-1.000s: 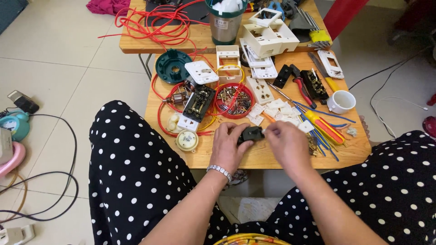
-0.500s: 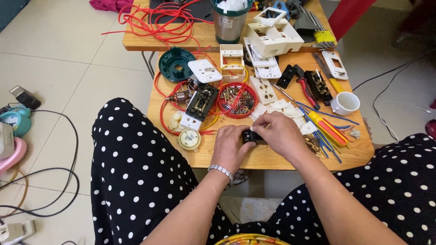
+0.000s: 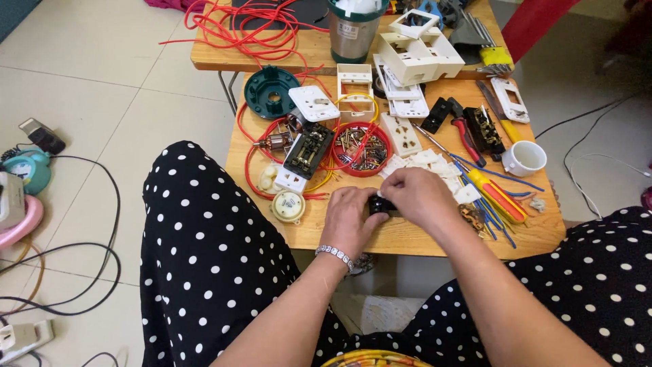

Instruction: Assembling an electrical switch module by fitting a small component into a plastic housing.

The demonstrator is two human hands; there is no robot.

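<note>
Down at the near edge of the low wooden table (image 3: 407, 238), both hands meet over a small black plastic electrical part (image 3: 380, 204). The left hand (image 3: 350, 221), with a silver beaded bracelet (image 3: 335, 255) at its wrist, curls its fingers around the part from the left side; the right hand (image 3: 420, 196) covers it from above and the right, fingertips pinched down onto it. Most of the part is hidden between them — only a dark sliver shows.

Just left of the left hand lies a round cream-coloured dial-like disc (image 3: 288, 205), and beyond it a black rectangular switch block with metal contacts (image 3: 308, 149) ringed by red and yellow wire. A shallow red round dish of screws and small metal bits (image 3: 360, 148) sits toward the middle of the table, just behind the hands. To the right of the right hand lie white plastic switch pieces (image 3: 435, 163), a yellow-and-red-handled screwdriver (image 3: 496, 196) and loose blue wires (image 3: 490, 221) near the right edge. A small white cup (image 3: 524, 158) stands further back on that side. Near the far left corner rests a dark green round plastic housing (image 3: 271, 91), with a white square cover plate (image 3: 313, 103) touching it. Black polka-dot fabric (image 3: 204, 258) covers the person's knees on either side of the table.
</note>
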